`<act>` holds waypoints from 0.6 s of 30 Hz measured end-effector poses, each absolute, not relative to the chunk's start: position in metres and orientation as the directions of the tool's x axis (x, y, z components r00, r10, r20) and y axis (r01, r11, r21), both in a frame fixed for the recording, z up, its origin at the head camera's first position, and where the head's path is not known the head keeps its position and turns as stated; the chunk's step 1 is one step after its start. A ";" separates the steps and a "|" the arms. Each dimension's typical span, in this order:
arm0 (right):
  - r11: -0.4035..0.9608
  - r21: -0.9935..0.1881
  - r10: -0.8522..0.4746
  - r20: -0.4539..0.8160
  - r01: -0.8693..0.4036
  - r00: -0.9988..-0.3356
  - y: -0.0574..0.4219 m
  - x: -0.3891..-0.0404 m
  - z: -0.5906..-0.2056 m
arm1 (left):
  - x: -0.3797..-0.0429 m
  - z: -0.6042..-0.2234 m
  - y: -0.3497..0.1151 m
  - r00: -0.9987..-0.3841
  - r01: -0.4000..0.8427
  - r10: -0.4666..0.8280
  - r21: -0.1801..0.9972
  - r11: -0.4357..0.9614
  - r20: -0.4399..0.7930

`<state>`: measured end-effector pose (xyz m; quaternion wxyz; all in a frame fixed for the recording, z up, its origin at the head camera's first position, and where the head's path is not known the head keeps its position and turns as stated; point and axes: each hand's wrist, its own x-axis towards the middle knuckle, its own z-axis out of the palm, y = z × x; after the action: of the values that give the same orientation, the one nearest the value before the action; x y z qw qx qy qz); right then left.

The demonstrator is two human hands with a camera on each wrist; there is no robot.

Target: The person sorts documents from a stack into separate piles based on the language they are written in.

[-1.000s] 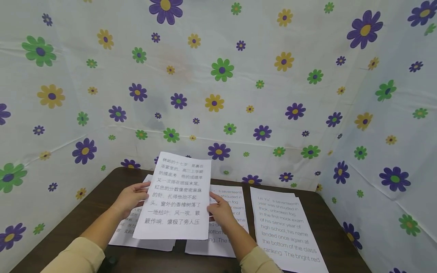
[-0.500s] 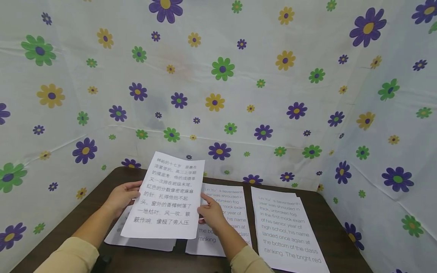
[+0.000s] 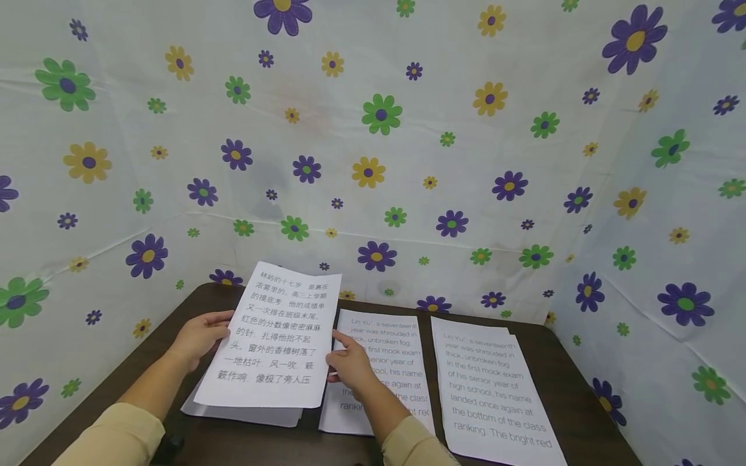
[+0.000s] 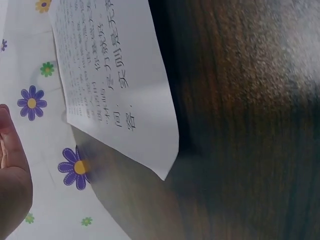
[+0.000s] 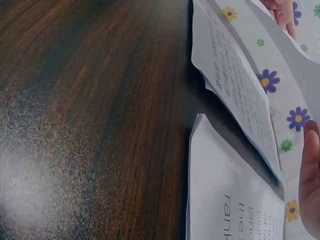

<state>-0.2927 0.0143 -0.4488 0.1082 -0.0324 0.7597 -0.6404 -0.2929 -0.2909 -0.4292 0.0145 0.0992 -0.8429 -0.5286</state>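
Both hands hold up a white sheet of paper [image 3: 271, 336] printed with large Chinese characters, tilted toward me. My left hand [image 3: 201, 336] grips its left edge, and my right hand [image 3: 352, 362] pinches the right edge with thumb and fingers. Below the raised sheet lies a left pile of paper [image 3: 245, 414], mostly hidden in the head view; Chinese print shows on that pile [image 4: 120, 75] in the left wrist view. Beneath my right forearm is a middle pile of English-printed sheets [image 3: 384, 336], partly covered by the hand.
On the right stands another pile of English-printed sheets [image 3: 484, 388], its edges slightly uneven. All piles lie on a dark brown wooden table [image 3: 233, 446]. A white curtain with flower prints [image 3: 373, 194] encloses the table at the back and sides.
Both hands have moved left with the Chinese-printed sheet, which now sits more over the left pile. More of the middle pile has come into view.
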 end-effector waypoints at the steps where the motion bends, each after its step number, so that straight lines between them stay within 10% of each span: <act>1: 0.179 -0.980 -0.188 -0.124 0.090 -0.974 0.013 -0.293 -0.450 | -0.293 -0.430 -0.292 -0.980 -0.152 -0.183 0.894 0.422 -0.080; 18: 0.199 -0.973 -0.209 -0.157 0.116 -0.965 0.006 -0.291 -0.463 | -0.296 -0.444 -0.296 -0.967 -0.209 -0.227 0.861 0.465 -0.112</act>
<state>-0.2910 0.0060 -0.4631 0.1284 -0.0306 0.7635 -0.6322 -0.2961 -0.2965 -0.4444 0.0091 0.1272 -0.8557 -0.5014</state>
